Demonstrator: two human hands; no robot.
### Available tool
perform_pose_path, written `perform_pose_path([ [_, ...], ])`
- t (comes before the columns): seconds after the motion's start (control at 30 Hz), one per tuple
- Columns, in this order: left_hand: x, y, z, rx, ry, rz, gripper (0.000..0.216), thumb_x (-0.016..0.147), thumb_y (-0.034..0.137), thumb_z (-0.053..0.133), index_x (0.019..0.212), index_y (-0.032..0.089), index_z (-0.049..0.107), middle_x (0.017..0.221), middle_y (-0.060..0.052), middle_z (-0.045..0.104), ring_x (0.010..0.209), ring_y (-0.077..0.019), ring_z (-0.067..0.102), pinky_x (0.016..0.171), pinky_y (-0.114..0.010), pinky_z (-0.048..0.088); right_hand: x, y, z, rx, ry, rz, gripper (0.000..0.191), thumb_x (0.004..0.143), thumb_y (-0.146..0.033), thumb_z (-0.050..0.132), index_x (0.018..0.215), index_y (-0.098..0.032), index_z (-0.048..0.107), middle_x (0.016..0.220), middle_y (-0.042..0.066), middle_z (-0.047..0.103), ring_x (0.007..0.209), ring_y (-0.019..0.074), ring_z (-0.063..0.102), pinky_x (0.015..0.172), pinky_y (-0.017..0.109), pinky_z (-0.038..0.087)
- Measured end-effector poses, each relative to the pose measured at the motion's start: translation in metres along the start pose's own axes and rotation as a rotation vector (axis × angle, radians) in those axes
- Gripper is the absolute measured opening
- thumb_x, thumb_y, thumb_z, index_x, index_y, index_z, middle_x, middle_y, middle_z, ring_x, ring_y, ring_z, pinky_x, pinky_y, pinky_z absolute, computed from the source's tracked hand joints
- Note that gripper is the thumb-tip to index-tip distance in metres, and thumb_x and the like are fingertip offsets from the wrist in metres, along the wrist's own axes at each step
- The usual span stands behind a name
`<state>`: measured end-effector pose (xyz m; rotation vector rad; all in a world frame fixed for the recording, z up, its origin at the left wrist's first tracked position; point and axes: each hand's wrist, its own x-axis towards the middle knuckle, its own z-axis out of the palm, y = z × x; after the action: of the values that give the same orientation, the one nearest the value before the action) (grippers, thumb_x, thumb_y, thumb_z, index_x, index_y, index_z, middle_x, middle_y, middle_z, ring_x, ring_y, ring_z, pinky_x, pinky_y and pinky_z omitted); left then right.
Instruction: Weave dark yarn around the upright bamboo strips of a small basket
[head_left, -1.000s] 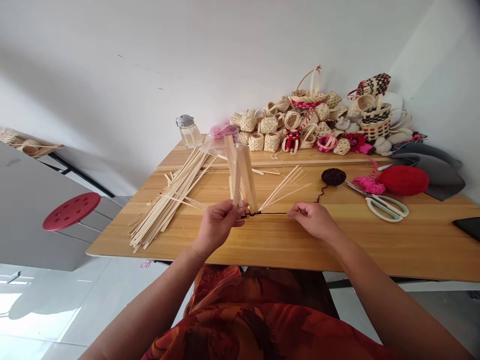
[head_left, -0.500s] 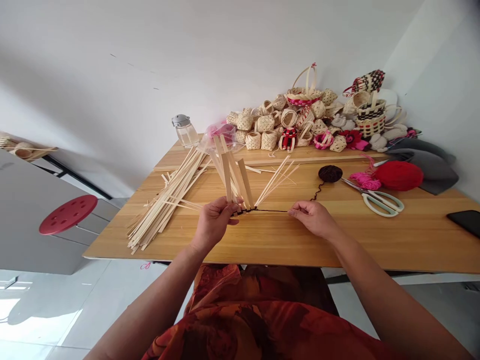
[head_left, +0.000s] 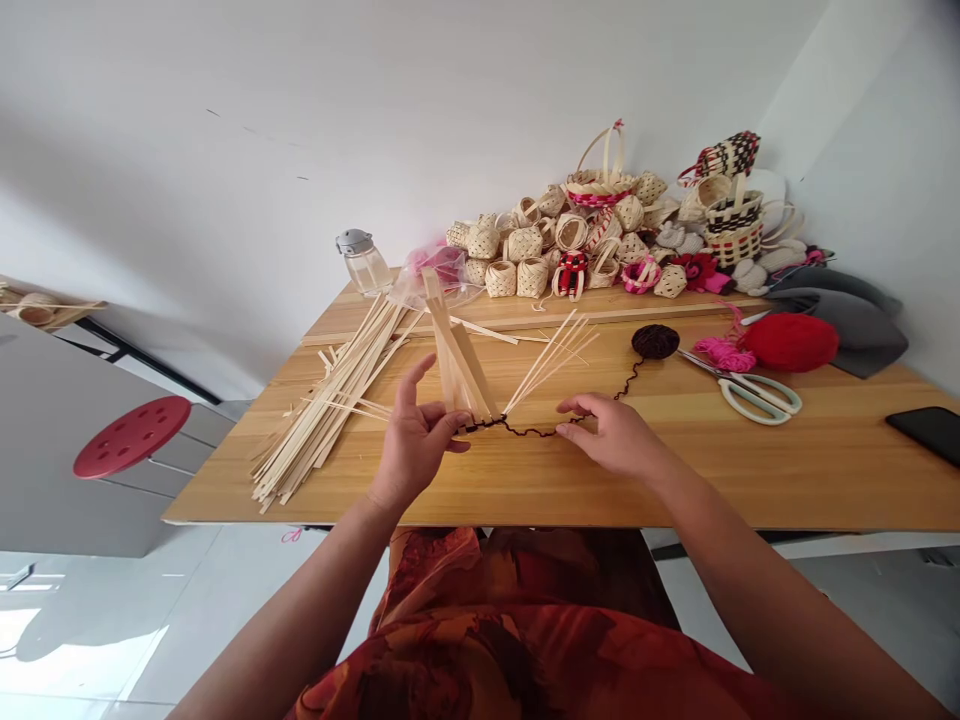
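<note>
My left hand (head_left: 417, 425) pinches the base of a fan of flat wooden strips (head_left: 454, 350), with thumb against lower fingers and the index finger raised. Dark brown yarn (head_left: 525, 432) runs in and out along the foot of the strips, then trails slackly to the right. My right hand (head_left: 604, 432) hovers by this yarn, thumb and fingers apart, with the strand passing between or behind them. From there the yarn leads up to a dark brown ball (head_left: 655, 341). Thin wooden splints (head_left: 544, 365) spread out just right of the fan.
A pile of long wooden strips (head_left: 330, 410) lies at the left of the table (head_left: 487, 490). Scissors (head_left: 750, 390), a red yarn ball (head_left: 793, 341) and a black phone (head_left: 926, 432) are at right. Small woven baskets (head_left: 532, 277) and a bottle (head_left: 365, 265) stand at the back.
My right hand has let go of the yarn, which went from taut to slack. My left index finger has lifted, and the upright strips have drawn closer together.
</note>
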<state>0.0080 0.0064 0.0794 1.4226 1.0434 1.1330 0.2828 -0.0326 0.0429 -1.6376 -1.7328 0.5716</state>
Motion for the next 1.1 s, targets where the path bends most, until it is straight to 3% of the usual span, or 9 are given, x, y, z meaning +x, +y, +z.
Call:
perform_pose_path([
  [0.07, -0.001, 0.002, 0.0, 0.005, -0.049, -0.035, 0.068, 0.076, 0.032, 0.077, 0.137, 0.022, 0.049, 0.079, -0.001, 0.074, 0.077, -0.0195, 0.073, 0.059, -0.029, 0.064, -0.001, -0.013, 0.011, 0.028, 0.034, -0.034, 0.028, 0.084, -0.036, 0.068, 0.108, -0.021, 0.069, 0.115, 0.009, 0.072, 0.104, 0.0247, 0.067, 0.082, 0.034, 0.052],
  [0.13, -0.002, 0.004, 0.001, 0.018, -0.09, -0.073, 0.043, 0.077, 0.037, 0.077, 0.112, 0.016, 0.066, 0.084, -0.004, 0.074, 0.082, -0.0199, 0.072, 0.061, -0.028, 0.065, -0.004, -0.028, 0.024, 0.114, 0.015, -0.057, 0.033, 0.085, -0.038, 0.069, 0.113, -0.022, 0.066, 0.118, 0.009, 0.07, 0.105, 0.0236, 0.067, 0.078, 0.032, 0.053],
  [0.2, -0.003, 0.006, 0.001, 0.019, -0.103, -0.088, 0.031, 0.078, 0.04, 0.076, 0.094, 0.014, 0.071, 0.089, -0.006, 0.075, 0.085, -0.02, 0.072, 0.064, -0.028, 0.065, -0.006, -0.042, 0.037, 0.217, -0.017, -0.056, 0.035, 0.082, -0.039, 0.072, 0.111, -0.021, 0.066, 0.114, 0.008, 0.071, 0.1, 0.0224, 0.067, 0.073, 0.03, 0.052],
  [0.33, -0.005, 0.006, -0.002, -0.018, -0.102, -0.052, 0.03, 0.08, 0.041, 0.076, 0.097, 0.017, 0.071, 0.097, -0.006, 0.077, 0.093, -0.0223, 0.073, 0.069, -0.03, 0.065, -0.008, -0.06, 0.047, 0.446, -0.105, 0.026, 0.022, 0.086, -0.041, 0.066, 0.088, -0.019, 0.067, 0.081, 0.001, 0.071, 0.068, 0.0152, 0.063, 0.061, 0.027, 0.048],
  [0.4, -0.006, 0.003, -0.005, -0.029, -0.081, -0.023, 0.031, 0.079, 0.043, 0.076, 0.096, 0.017, 0.071, 0.094, -0.006, 0.077, 0.092, -0.0227, 0.074, 0.073, -0.032, 0.065, -0.006, -0.063, 0.044, 0.473, -0.078, 0.033, 0.023, 0.086, -0.041, 0.065, 0.08, -0.019, 0.068, 0.073, 0.0, 0.068, 0.062, 0.0137, 0.059, 0.06, 0.026, 0.046],
  [0.67, -0.008, -0.003, -0.012, 0.005, -0.074, -0.037, 0.035, 0.078, 0.046, 0.077, 0.093, 0.015, 0.07, 0.086, -0.008, 0.077, 0.075, -0.0195, 0.073, 0.073, -0.033, 0.063, -0.003, -0.063, 0.035, 0.343, 0.089, 0.007, 0.023, 0.086, -0.04, 0.065, 0.086, -0.02, 0.075, 0.075, 0.002, 0.074, 0.06, 0.0151, 0.06, 0.06, 0.027, 0.045],
  [0.83, -0.011, 0.007, -0.012, 0.184, -0.233, -0.008, 0.047, 0.074, 0.033, 0.081, 0.118, 0.017, 0.072, 0.088, -0.007, 0.078, 0.081, -0.0218, 0.072, 0.074, -0.032, 0.06, -0.006, -0.066, 0.039, 0.253, 0.101, -0.043, 0.023, 0.091, -0.039, 0.06, 0.091, -0.022, 0.075, 0.077, 0.001, 0.075, 0.061, 0.0161, 0.061, 0.06, 0.027, 0.043],
  [1.0, -0.01, -0.006, -0.005, 0.185, -0.13, -0.043, 0.027, 0.07, 0.041, 0.083, 0.081, 0.016, 0.081, 0.079, -0.008, 0.078, 0.075, -0.023, 0.071, 0.066, -0.031, 0.058, -0.008, -0.071, 0.043, 0.239, 0.1, -0.092, 0.022, 0.093, -0.039, 0.06, 0.09, -0.024, 0.075, 0.081, 0.001, 0.076, 0.069, 0.0177, 0.065, 0.066, 0.028, 0.046],
  [1.1, -0.01, -0.009, -0.004, 0.081, -0.09, -0.172, 0.032, 0.069, 0.044, 0.084, 0.083, 0.016, 0.081, 0.078, -0.008, 0.078, 0.074, -0.022, 0.071, 0.058, -0.027, 0.057, -0.008, -0.071, 0.046, 0.292, 0.152, -0.106, 0.019, 0.092, -0.036, 0.063, 0.091, -0.023, 0.076, 0.087, 0.002, 0.078, 0.074, 0.018, 0.068, 0.071, 0.027, 0.048],
])
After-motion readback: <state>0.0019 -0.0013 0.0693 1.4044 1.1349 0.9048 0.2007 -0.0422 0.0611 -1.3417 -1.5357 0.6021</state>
